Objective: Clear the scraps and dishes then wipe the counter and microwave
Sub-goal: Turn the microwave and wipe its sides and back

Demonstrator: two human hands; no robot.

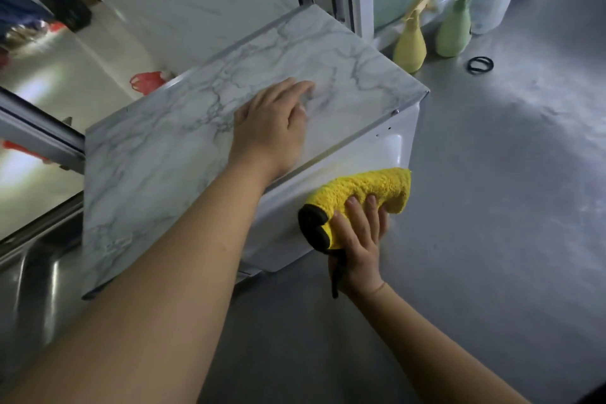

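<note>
Bench shows no scraps; microwave wiping underway. Left hand flat on top; right hand grips cloth against side.

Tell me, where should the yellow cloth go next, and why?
Probably slide the yellow cloth along the microwave's white side. The right hand already grips it against that side, near the corner, while the left hand rests flat on the marbled top, seemingly steadying the microwave.

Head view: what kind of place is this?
Likely a home kitchen: a marble-wrapped microwave on a grey counter, a steel sink beside it, spray bottles by the window.
</note>
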